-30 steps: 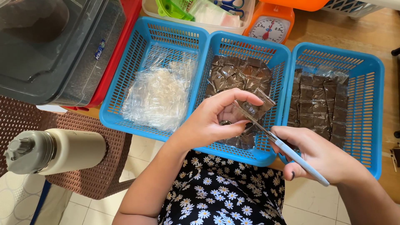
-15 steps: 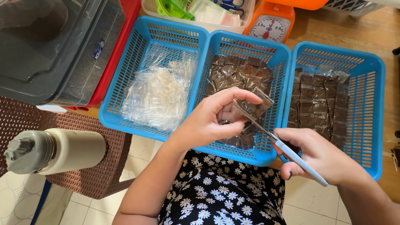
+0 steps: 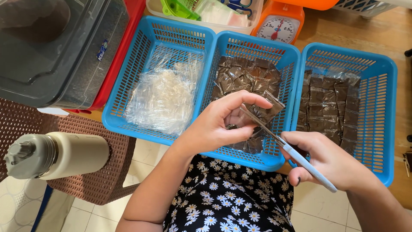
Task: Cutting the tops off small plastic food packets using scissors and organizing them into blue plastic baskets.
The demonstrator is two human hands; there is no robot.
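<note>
A: Both hands are busy. The left hand (image 3: 219, 129) is closed in a pinch on a small brown packet (image 3: 268, 107), thumb below and fingers curled over the top, holding it just above the front of the middle basket (image 3: 257, 47). The right hand (image 3: 328, 161) is wrapped round the handles of a pair of scissors (image 3: 283, 144), their thin blades reaching up and left to the packet's edge

B: So the packet is in the air, not lying in a basket?

A: Yes, lifted clear, over the heap of loose brown packets in that middle basket. The blades sit right at it; I can't tell whether they are already through the film

B: What would make the cut go well, by your reckoning?

A: I'd judge three things. Keep the film taut, since soft wrapping folds between blades instead of shearing. Keep the left fingertips back from the blade line, because they are very near it. And hold the cut close to the edge, so the dark contents stay sealed in their pocket

B: And the other baskets?

A: The right basket (image 3: 382, 111) holds brown squares joined in neat rows, like an uncut sheet. The left basket (image 3: 128, 86) holds crumpled clear plastic film (image 3: 165, 96). All three blue baskets stand side by side, touching

B: Anything else around?

A: A beige flask (image 3: 60, 154) lies on a brown woven stool (image 3: 94, 189) at the left, a grey lidded bin (image 3: 56, 47) stands beyond it, and an orange kitchen scale (image 3: 278, 26) sits behind the baskets
</note>
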